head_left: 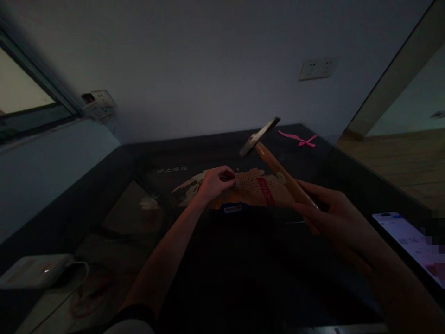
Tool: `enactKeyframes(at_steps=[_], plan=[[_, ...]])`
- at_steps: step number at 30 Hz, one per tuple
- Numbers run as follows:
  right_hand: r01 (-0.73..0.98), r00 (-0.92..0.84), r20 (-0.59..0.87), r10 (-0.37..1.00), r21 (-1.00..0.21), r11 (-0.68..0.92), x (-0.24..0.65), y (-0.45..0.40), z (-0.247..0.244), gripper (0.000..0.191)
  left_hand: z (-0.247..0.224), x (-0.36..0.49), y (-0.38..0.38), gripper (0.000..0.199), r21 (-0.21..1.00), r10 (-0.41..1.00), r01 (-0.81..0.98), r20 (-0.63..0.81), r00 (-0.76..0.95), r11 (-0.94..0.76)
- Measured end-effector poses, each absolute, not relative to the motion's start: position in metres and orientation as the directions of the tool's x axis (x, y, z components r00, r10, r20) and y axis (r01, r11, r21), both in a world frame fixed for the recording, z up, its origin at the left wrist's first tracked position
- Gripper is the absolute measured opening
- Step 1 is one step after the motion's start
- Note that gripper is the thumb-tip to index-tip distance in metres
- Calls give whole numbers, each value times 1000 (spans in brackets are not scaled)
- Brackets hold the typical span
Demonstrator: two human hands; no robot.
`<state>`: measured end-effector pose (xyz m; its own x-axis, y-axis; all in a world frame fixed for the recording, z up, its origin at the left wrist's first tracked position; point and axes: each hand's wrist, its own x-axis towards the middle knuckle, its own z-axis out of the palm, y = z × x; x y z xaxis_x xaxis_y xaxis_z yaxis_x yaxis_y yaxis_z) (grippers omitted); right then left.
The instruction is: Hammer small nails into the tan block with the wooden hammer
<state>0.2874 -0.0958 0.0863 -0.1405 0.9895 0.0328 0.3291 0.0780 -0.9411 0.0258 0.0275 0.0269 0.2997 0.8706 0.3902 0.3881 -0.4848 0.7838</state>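
Observation:
My right hand (327,208) is closed round the wooden handle of a hammer (274,164). The hammer is raised at a slant, its metal head up and to the left, apart from the table. Thumb and forefinger of my left hand (217,183) are pinched together over a flat tan piece (252,185) with dark spots and a red band. Whatever sits between those fingertips is too small and dark to make out. Below the spotted piece a blue label (232,208) shows, partly hidden in shadow.
On the dark table (194,153) a pink ribbon (301,139) lies at the back right. A lit phone (406,241) rests by the right edge. At the left is a white device (38,271) with a cable. Wall sockets (318,68) are above the table.

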Motion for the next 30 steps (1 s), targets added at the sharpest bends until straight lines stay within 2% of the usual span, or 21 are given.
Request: enactKeyframes(at_steps=[5,10,17,24,30], plan=[[429,-256,81,963,-883,188,291,-97,116,56,30,27,25,8,812,896,390,344,282,-435],[521,-369,24,929,-822,229,288,-91,115,53,28,26,25,10,785,893,431,353,279,-445],[515,-302,125,945,-813,271,283,-97,120,52,22,26,29,9,801,888,399,344,305,-447],[579,-329,53,943,-777,246,280,-98,109,50,26,25,26,11,738,882,486,357,309,-469],[544,-305,91,948,-800,252,279,-101,117,54,25,27,27,9,788,897,438,326,300,-433]])
